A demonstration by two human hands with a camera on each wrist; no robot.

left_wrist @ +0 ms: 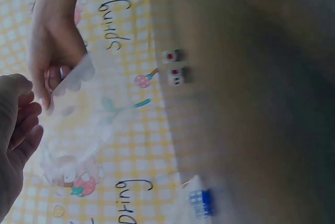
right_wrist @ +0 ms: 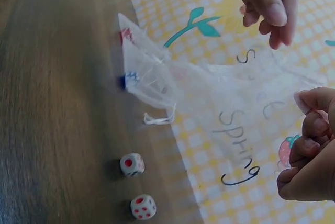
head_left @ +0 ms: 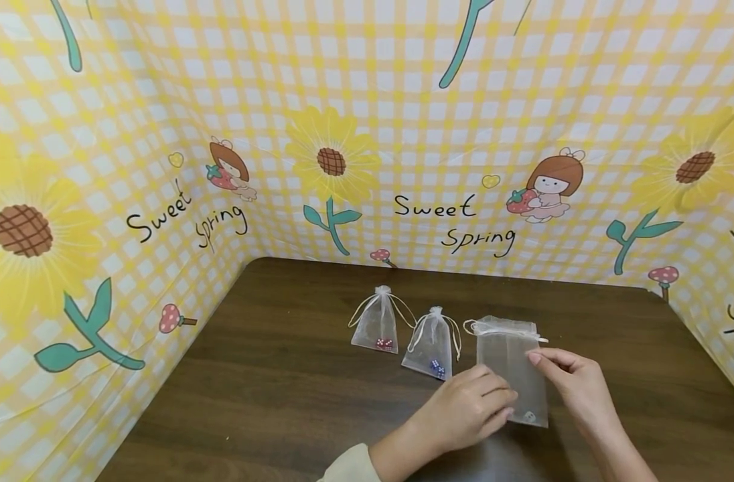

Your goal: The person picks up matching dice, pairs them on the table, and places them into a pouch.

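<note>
My right hand (head_left: 584, 388) pinches the side edge of a sheer white drawstring pouch (head_left: 505, 361) between thumb and forefinger, holding it up off the table. Loosely curled, the left hand (head_left: 472, 408) hovers by the pouch's other side; no grip on it shows in the right wrist view. Two white dice (right_wrist: 132, 164) (right_wrist: 143, 206) lie on the table below the pouch; in the head view they show faintly through its mesh. To the left lie two tied pouches, one with red dice (head_left: 384, 344), the other with blue dice (head_left: 437, 368).
The dark wooden table (head_left: 252, 375) is bordered at the back and sides by a yellow checked cloth (head_left: 367, 87) with sunflower prints. The tied pouches lie side by side near the table's middle.
</note>
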